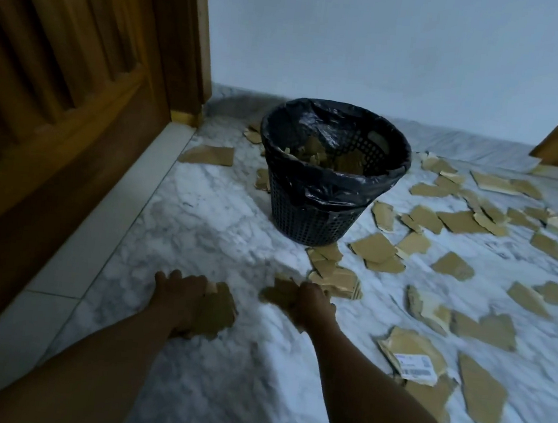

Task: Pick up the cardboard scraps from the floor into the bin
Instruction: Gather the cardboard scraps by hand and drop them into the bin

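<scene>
Cardboard scraps (460, 222) litter the marble floor (200, 223) right of the lined bin (307, 221). Left hand (183, 292) and right hand (314, 304) each curl fingers round scraps, with the wooden door (59, 91) at left.

a single wide-angle camera sits on the person's head, low and close over the floor (221, 226), facing forward and down. both forearms enter from the bottom edge, the left hand (182, 296) and right hand (314, 304) near mid-frame. the bin (315, 215) stands just beyond them, centred, with the wall (391, 44) behind, a wooden door (60, 85) along the left edge, and cardboard scraps (373, 247) across the right.
</scene>
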### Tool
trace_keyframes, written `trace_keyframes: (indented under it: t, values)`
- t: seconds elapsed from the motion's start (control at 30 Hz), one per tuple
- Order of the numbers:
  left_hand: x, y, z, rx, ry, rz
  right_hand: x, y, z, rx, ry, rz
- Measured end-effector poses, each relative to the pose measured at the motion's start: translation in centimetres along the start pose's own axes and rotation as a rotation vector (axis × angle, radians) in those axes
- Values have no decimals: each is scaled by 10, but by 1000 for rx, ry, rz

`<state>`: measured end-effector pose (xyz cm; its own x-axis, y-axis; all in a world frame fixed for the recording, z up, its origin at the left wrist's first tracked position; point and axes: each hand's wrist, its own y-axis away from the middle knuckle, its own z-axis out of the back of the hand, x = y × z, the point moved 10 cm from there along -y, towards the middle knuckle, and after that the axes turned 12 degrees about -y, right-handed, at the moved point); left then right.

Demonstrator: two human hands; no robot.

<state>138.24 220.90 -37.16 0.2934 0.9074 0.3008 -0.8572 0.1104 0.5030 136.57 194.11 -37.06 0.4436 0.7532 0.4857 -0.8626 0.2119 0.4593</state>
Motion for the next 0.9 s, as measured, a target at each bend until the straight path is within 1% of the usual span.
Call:
trace_keyframes:
  t: [0.07,0.13,0.23,0.33,0.4,0.47,0.53,0.6,0.67,0.73,0.83,0.9]
  values:
    - [-3,6,4,0,-20,-3,8,11,-8,-29,88,54]
    - [-7,10,6,-12,-21,-9,10,16,-16,-12,75,76]
    - [-20,14,12,-40,-13,-43,4,13,-19,16,7,73]
    - [-38,15,12,-35,-7,-89,-1,7,-17,62,-139,66]
    - [-49,13,15,-70,-13,-127,-2,3,-7,85,-244,55]
    - [-62,11,21,-107,-32,-175,-5,-3,13,65,-278,81]
    - [-78,11,29,-141,-46,-222,-13,-13,40,9,-236,106]
    - [-90,11,39,-175,-26,-243,-28,-23,62,-45,-193,67]
    - [-98,10,43,-175,-11,-251,-41,-32,68,-7,-19,9]
    - [-100,6,44,-168,-36,-255,-41,-33,66,35,121,41]
    - [-98,0,42,-126,-51,-256,-27,-23,53,32,145,128]
    - [-96,-3,40,-99,-50,-246,-15,-13,36,62,199,178]
